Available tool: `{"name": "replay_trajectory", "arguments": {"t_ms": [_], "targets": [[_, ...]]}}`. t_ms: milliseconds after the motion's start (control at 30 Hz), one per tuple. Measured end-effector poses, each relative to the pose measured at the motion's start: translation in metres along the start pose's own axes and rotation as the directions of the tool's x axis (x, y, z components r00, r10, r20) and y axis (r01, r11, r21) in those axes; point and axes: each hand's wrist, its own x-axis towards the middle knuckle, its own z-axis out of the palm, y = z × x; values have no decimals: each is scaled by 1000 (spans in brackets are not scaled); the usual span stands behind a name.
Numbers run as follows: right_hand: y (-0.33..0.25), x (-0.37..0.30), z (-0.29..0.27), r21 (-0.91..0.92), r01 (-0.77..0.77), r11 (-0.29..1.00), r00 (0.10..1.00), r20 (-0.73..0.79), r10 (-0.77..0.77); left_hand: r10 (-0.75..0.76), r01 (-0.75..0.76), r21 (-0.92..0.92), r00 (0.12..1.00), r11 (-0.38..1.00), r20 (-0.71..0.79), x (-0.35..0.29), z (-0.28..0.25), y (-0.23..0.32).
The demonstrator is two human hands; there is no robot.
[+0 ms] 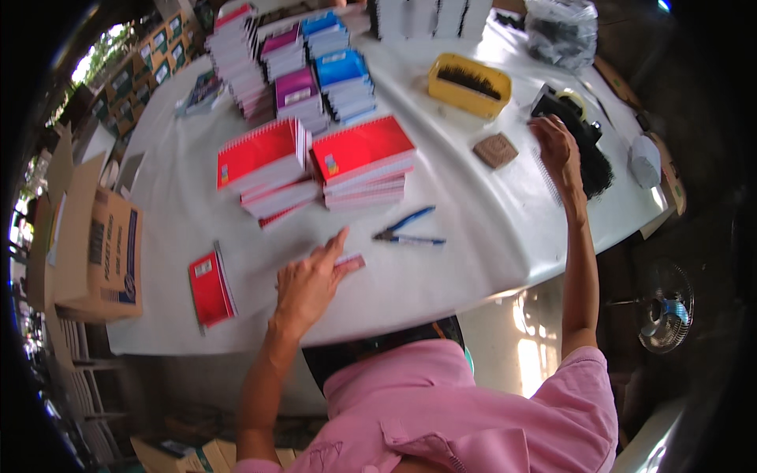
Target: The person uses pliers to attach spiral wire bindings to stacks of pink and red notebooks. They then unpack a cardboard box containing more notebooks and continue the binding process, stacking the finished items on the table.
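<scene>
Left hand (pixel 306 284) flat, released, on small card (pixel 349 262) near table edge (pixel 441 303); right hand (pixel 558 148) grasping black coils (pixel 593 162) near far edge

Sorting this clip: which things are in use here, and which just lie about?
In use: left hand on a small pad; right hand at the black spiral pile.

Lying about: pliers, red notebook, red stacks, yellow tray, brown block, box, fan.

A small binding or packing workshop. Stacks of spiral notebooks (pixel 315 150) cover a white surface (pixel 473 229), beside pliers (pixel 406 230) and black binding coils (pixel 587 150). Cartons (pixel 98 252) stand alongside.
</scene>
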Motion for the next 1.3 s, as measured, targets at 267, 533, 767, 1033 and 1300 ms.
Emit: {"name": "replay_trajectory", "arguments": {"t_ms": [267, 533, 767, 1033, 1300], "targets": [[-193, -76, 35, 753, -137, 643, 880, 390, -270, -8, 7, -41, 1000, 999, -29, 2, 0, 2], [-196, -68, 66, 849, -171, 500, 740, 446, -503, -32, 33, -108, 999, 994, 12, 3, -4, 2], [-195, -55, 57, 800, -129, 586, 569, 543, -617, -36, 41, -107, 998, 993, 43, 4, -6, -1], [-210, -61, 52, 743, 55, 667, 696, 450, -559, -33, 34, -69, 999, 997, 19, 2, -4, -6], [-220, -68, 44, 701, 183, 689, 747, 356, -561, 25, -28, -84, 999, 996, -28, 5, 4, 1]]}}
